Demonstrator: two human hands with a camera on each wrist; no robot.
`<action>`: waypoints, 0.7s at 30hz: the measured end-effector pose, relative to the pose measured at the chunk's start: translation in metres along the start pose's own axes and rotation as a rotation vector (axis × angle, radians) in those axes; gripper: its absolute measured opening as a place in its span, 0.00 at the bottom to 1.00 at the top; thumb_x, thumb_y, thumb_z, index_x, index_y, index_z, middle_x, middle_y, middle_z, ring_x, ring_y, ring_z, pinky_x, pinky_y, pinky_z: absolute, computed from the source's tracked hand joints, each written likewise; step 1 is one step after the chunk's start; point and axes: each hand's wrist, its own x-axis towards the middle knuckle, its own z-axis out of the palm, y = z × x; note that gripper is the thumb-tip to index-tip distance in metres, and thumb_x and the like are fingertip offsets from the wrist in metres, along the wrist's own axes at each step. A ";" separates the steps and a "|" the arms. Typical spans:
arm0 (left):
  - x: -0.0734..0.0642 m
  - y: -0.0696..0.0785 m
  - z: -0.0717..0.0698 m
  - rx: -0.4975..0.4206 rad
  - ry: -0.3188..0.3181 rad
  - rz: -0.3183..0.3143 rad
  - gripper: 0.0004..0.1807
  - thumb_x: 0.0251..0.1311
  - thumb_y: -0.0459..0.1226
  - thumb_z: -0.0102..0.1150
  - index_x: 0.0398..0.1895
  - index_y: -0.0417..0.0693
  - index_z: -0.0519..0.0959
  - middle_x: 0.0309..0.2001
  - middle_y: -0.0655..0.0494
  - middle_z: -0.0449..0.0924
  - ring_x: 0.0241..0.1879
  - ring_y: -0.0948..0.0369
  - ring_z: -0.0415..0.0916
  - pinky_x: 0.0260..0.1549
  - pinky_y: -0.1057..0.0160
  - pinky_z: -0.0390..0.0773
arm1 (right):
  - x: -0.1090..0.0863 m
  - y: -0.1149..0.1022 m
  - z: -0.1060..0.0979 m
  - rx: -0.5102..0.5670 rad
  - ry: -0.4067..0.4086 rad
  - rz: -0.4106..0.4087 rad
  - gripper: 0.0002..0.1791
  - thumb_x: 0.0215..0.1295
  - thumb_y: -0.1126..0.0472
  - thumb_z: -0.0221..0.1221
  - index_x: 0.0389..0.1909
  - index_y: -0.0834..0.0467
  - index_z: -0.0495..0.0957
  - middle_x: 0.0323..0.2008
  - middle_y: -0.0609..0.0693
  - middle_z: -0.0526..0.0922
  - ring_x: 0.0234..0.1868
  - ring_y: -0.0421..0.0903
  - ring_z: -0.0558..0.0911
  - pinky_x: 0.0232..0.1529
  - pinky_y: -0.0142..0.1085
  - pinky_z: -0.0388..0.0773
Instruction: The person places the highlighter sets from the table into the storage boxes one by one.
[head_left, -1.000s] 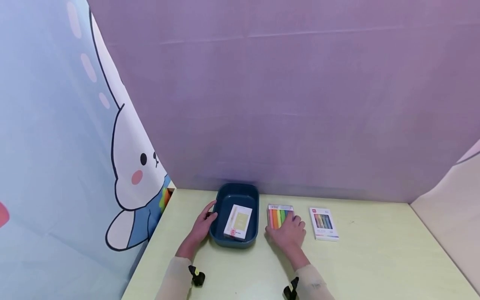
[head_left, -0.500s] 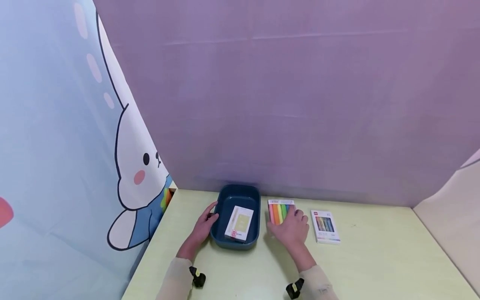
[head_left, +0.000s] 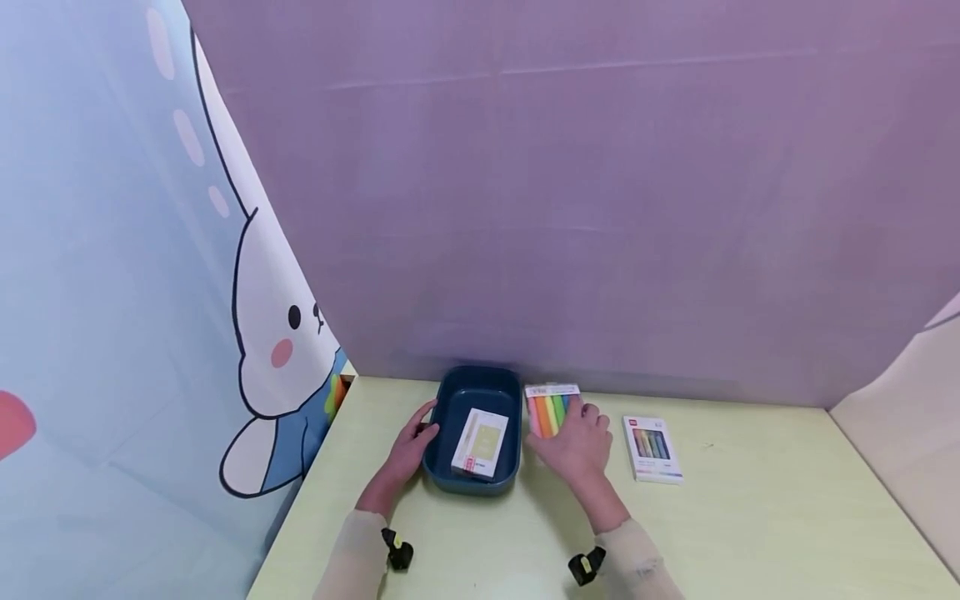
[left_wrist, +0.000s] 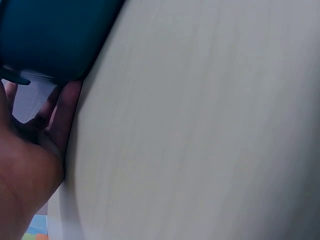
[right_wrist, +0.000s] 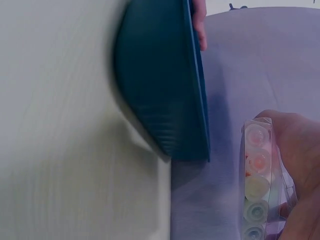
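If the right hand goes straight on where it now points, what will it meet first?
Probably the purple fabric backdrop, touched first by the held clear plastic pack of rainbow sticks; depth is unclear.

The left hand (left_wrist: pixel 29 162) touches a dark teal bin (left_wrist: pixel 47 40) with its fingers, beside the pale tabletop (left_wrist: pixel 185 125).
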 end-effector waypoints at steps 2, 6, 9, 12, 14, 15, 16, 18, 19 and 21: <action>0.000 0.000 0.000 0.001 0.005 -0.002 0.23 0.62 0.43 0.47 0.61 0.70 0.62 0.54 0.52 0.64 0.50 0.52 0.61 0.52 0.47 0.57 | 0.000 -0.002 -0.001 -0.003 -0.006 -0.003 0.57 0.29 0.30 0.60 0.59 0.61 0.57 0.44 0.62 0.64 0.41 0.58 0.62 0.36 0.50 0.63; 0.001 0.000 0.001 -0.004 0.011 -0.002 0.23 0.61 0.43 0.48 0.60 0.70 0.62 0.55 0.52 0.64 0.50 0.52 0.62 0.52 0.47 0.57 | 0.002 -0.006 -0.004 -0.004 -0.008 -0.013 0.58 0.29 0.27 0.58 0.60 0.60 0.56 0.46 0.62 0.64 0.43 0.58 0.61 0.38 0.50 0.63; 0.000 -0.001 0.003 -0.005 -0.003 -0.005 0.23 0.62 0.44 0.47 0.61 0.70 0.62 0.56 0.52 0.63 0.51 0.52 0.61 0.53 0.48 0.56 | 0.000 -0.008 -0.006 0.005 -0.003 -0.019 0.58 0.28 0.27 0.58 0.59 0.60 0.57 0.47 0.61 0.64 0.43 0.57 0.61 0.39 0.50 0.63; 0.000 -0.001 0.003 -0.004 -0.013 -0.002 0.23 0.62 0.43 0.46 0.62 0.68 0.61 0.56 0.51 0.63 0.50 0.52 0.62 0.52 0.48 0.57 | 0.000 -0.012 -0.009 0.014 0.003 -0.034 0.57 0.29 0.27 0.59 0.58 0.60 0.57 0.47 0.61 0.65 0.43 0.58 0.61 0.39 0.50 0.63; 0.000 0.000 0.003 -0.004 -0.008 -0.008 0.23 0.62 0.43 0.46 0.62 0.68 0.61 0.55 0.50 0.64 0.50 0.51 0.62 0.52 0.48 0.58 | 0.000 -0.016 -0.011 0.011 0.001 -0.046 0.56 0.29 0.27 0.59 0.58 0.60 0.58 0.47 0.61 0.65 0.43 0.58 0.62 0.39 0.50 0.63; 0.000 0.001 0.003 -0.001 -0.007 -0.006 0.23 0.62 0.43 0.46 0.62 0.68 0.61 0.55 0.50 0.64 0.50 0.51 0.62 0.52 0.48 0.58 | 0.000 -0.018 -0.013 0.008 -0.002 -0.052 0.56 0.29 0.27 0.59 0.58 0.60 0.58 0.47 0.61 0.64 0.43 0.58 0.62 0.40 0.50 0.63; 0.000 0.002 0.003 0.003 -0.005 -0.008 0.23 0.62 0.43 0.46 0.61 0.68 0.61 0.56 0.50 0.64 0.50 0.51 0.62 0.52 0.47 0.57 | 0.000 -0.021 -0.014 0.010 -0.005 -0.057 0.56 0.30 0.28 0.59 0.58 0.60 0.57 0.48 0.61 0.64 0.43 0.58 0.62 0.40 0.50 0.63; 0.000 0.003 0.002 0.011 -0.003 -0.011 0.23 0.62 0.44 0.46 0.61 0.69 0.61 0.56 0.51 0.63 0.51 0.52 0.61 0.52 0.47 0.57 | 0.000 -0.025 -0.015 0.005 -0.012 -0.061 0.56 0.30 0.28 0.59 0.58 0.59 0.57 0.47 0.61 0.64 0.43 0.57 0.62 0.40 0.50 0.63; 0.000 0.004 0.002 0.014 -0.002 -0.013 0.23 0.62 0.44 0.46 0.61 0.70 0.61 0.56 0.51 0.63 0.51 0.52 0.61 0.53 0.47 0.57 | 0.000 -0.027 -0.016 0.004 -0.014 -0.064 0.56 0.30 0.28 0.59 0.59 0.59 0.57 0.47 0.60 0.64 0.43 0.57 0.61 0.39 0.49 0.63; -0.001 0.004 0.001 0.018 0.001 -0.003 0.23 0.62 0.44 0.46 0.61 0.70 0.61 0.55 0.51 0.64 0.51 0.52 0.62 0.52 0.47 0.58 | 0.000 -0.031 -0.017 0.003 -0.021 -0.070 0.56 0.30 0.28 0.59 0.59 0.59 0.56 0.47 0.60 0.64 0.42 0.56 0.61 0.39 0.49 0.63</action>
